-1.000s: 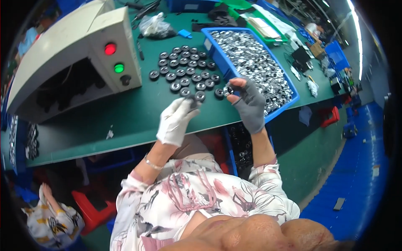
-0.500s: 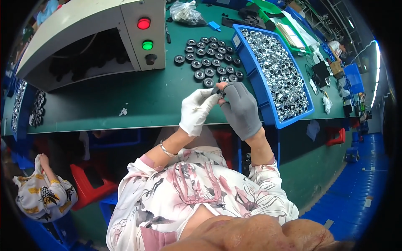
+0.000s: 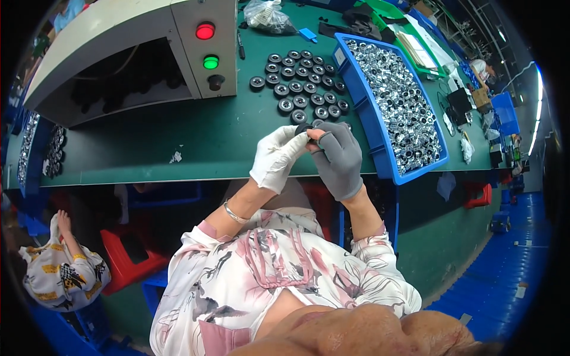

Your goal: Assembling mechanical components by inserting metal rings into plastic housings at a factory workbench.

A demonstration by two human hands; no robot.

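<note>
My left hand (image 3: 274,155), in a white glove, pinches a small black round part (image 3: 303,127) above the front of the green bench. Against the same part press the bare fingertips of my right hand (image 3: 339,160), which wears a grey glove. Most of the part is hidden by the fingers, so its full shape does not show. Just beyond my hands, several black wheels (image 3: 298,88) with shiny centres lie loosely grouped. A blue bin (image 3: 365,113) full of small shiny metal parts (image 3: 395,107) stands to the right of my right hand.
A pale machine (image 3: 184,47) with a red and a green light stands at left on the green bench (image 3: 219,142). White scraps (image 3: 176,156) lie near the edge. Behind are a bag (image 3: 267,18) and a green tray (image 3: 436,68). Another person's arm (image 3: 68,234) shows lower left.
My right hand has closed in on the left and its fingers now cover more of the black part. A wheel just past my fingertips has come into sight. The whole view has shifted slightly.
</note>
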